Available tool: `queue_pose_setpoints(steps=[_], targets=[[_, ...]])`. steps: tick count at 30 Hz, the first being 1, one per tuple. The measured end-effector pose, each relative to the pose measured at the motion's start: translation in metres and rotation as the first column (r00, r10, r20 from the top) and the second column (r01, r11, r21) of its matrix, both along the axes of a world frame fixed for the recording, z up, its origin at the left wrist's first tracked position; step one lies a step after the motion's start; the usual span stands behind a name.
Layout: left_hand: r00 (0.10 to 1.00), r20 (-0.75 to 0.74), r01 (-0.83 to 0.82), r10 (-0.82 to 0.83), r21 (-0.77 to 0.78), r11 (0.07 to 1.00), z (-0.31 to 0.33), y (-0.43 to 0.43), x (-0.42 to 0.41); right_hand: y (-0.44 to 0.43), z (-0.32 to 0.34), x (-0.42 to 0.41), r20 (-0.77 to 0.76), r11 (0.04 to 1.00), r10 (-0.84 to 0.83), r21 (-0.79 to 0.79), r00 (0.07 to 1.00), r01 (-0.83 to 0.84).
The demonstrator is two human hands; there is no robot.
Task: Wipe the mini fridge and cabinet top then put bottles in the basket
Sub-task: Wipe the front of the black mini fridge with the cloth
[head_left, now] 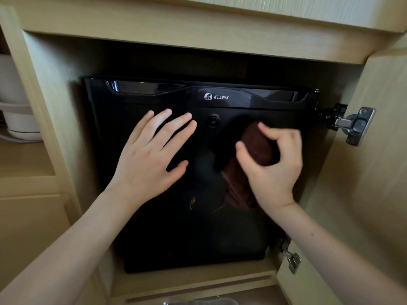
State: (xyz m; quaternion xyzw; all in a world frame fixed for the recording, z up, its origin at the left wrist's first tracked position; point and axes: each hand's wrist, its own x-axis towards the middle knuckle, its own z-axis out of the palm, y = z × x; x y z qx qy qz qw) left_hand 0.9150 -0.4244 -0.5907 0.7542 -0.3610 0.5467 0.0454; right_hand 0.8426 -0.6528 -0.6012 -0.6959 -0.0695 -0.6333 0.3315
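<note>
One black mini fridge [198, 227] is sitting inside a pale wooden cabinet [154, 25], filling the centre of the frame with its door closed. Two bare arms are reaching in from the bottom corners. The left hand [149, 155], centre left, is pressing flat on the fridge front, fingers straight and spread, grasping nothing. The right hand [273, 170], centre right, is curling fingers and thumb round one dark brown cloth [257, 146], bunching it against the fridge just right of a round lock [213, 121]. Two metal hinges [352, 125] are showing on the open cabinet door [374, 194] at right, one upper, one lower. One white appliance [13, 106] is standing at the left edge.
</note>
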Motion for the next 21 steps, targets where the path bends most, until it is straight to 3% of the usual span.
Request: queue_pose_setpoints(steps=[7, 11, 15, 18, 21], targets=[[0.999, -0.027, 0.02, -0.021, -0.033, 0.999, -0.009, 0.0, 0.007, -0.023, 0.018, 0.018, 0.022, 0.989, -0.095, 0.119, 0.995, 0.092], [0.998, -0.048, 0.029, -0.031, -0.037, 0.999, -0.011, 0.002, 0.007, 0.0, -0.031, 0.023, 0.03, 0.991, -0.111, -0.074, 0.993, 0.113], [0.997, -0.063, 0.046, -0.048, -0.042, 0.998, -0.011, 0.0, 0.006, 0.015, -0.07, 0.021, -0.062, 0.965, -0.1, -0.248, 0.993, 0.081], [0.997, -0.057, 0.042, -0.044, -0.049, 0.998, -0.011, 0.0, 0.007, 0.013, -0.063, 0.013, -0.118, 0.973, -0.037, -0.231, 0.992, 0.009], [0.998, -0.042, 0.049, -0.052, -0.062, 0.997, -0.012, -0.001, 0.008, 0.005, -0.04, 0.001, -0.073, 0.995, 0.031, -0.091, 0.997, -0.038]])
